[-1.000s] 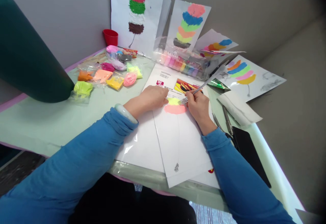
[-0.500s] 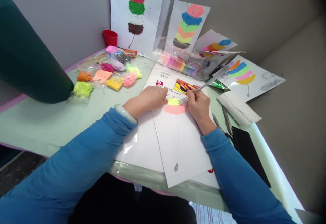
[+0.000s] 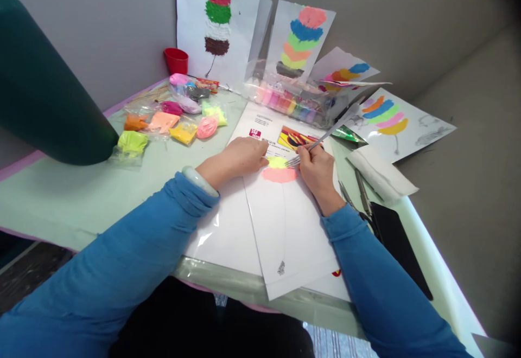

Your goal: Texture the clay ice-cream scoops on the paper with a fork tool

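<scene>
My right hand [image 3: 316,169] is closed round a metal fork [image 3: 321,140], whose tines rest on a yellow clay patch [image 3: 278,161] on a white sheet of paper [image 3: 288,228]. A pink clay patch [image 3: 279,175] lies just below the yellow one. My left hand [image 3: 240,155] lies flat on the paper's left edge, fingers stretched toward the yellow clay. Both arms wear blue sleeves, and a pale bangle [image 3: 200,180] sits on my left wrist.
Bags of coloured clay [image 3: 171,116] lie at the left with a red cup [image 3: 176,60] behind. A clear box of clay colours [image 3: 291,97] stands beyond the paper. Finished clay pictures [image 3: 301,35] lean on the wall. Metal tools [image 3: 362,195] and a dark green roll [image 3: 44,92] flank the work.
The fork's handle has shifted slightly back and forth while its tines stay on the yellow clay. My left hand has stayed in place.
</scene>
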`<act>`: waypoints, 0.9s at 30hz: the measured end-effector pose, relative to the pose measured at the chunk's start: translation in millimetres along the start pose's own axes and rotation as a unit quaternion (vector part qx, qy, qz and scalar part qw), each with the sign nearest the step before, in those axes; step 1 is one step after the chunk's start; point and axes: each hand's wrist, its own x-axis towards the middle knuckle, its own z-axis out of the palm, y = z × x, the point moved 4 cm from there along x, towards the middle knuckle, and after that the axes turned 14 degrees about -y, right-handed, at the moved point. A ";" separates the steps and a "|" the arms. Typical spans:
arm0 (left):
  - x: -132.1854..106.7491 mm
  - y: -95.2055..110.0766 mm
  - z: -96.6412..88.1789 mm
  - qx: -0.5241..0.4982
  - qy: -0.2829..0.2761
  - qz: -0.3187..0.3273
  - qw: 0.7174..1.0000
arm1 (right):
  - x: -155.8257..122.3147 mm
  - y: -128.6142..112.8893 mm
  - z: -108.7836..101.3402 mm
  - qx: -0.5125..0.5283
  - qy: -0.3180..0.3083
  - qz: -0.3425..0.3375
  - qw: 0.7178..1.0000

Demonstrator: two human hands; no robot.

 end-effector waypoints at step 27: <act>0.3 0.4 0.0 0.006 0.014 0.006 1.000 | -3.4 -9.4 2.8 0.012 -0.024 -0.064 0.998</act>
